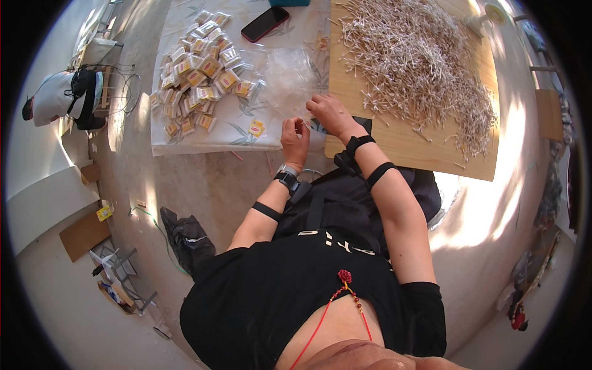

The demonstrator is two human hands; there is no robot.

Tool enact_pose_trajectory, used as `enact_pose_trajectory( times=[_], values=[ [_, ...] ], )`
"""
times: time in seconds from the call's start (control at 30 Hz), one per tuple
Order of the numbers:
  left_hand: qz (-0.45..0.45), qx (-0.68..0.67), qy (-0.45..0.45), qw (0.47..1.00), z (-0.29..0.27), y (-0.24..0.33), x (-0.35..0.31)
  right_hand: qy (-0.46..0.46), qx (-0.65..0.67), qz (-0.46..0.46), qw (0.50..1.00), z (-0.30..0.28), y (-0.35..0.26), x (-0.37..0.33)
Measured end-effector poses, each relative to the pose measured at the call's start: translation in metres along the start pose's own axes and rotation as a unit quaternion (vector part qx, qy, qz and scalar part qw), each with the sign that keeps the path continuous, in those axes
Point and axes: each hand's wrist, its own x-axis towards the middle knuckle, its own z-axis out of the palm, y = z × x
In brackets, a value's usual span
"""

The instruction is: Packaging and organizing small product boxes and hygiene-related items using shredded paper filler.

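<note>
My left hand (295, 143) is at the front edge of the white tablecloth, its fingers curled in toward the thumb. Slightly farther off, my right hand (333, 115) reaches left with its fingertips pinched together. What either hand holds is too small to make out. Just beyond them lie clear plastic bags (287, 77). A yellow label card (256, 127) rests left of my left hand. To the right, a large heap of loose cotton swabs (419, 58) covers much of a wooden board (351, 132). At the left is a pile of packed cotton swab bags (200, 71) with yellow labels.
A dark phone (265, 24) lies behind the plastic bags, near a teal object (290, 2) at the far edge. Beside my right wrist is a dark flat object (362, 124). A black plastic bag (187, 237) sits on the floor. Another person (65, 98) bends over at far left.
</note>
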Motion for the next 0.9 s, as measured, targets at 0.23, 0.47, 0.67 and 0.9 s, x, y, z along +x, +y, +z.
enact_pose_trajectory(
  times=[0.23,0.47,0.67,0.9],
  values=[
    [0.015,0.002,-0.009,1.000,0.003,0.015,-0.012,0.005,-0.006,-0.037,0.999,-0.006,0.010,-0.013],
    [-0.002,0.033,-0.029,0.999,0.005,0.027,-0.021,0.033,-0.053,-0.056,0.997,-0.018,0.011,-0.026],
    [0.031,0.064,-0.051,0.996,0.002,0.032,-0.025,0.041,-0.094,-0.053,0.993,-0.023,0.011,-0.037],
    [0.034,0.078,-0.079,0.993,0.008,0.043,-0.022,0.011,-0.088,-0.012,0.996,-0.025,0.011,-0.041]
  ],
)
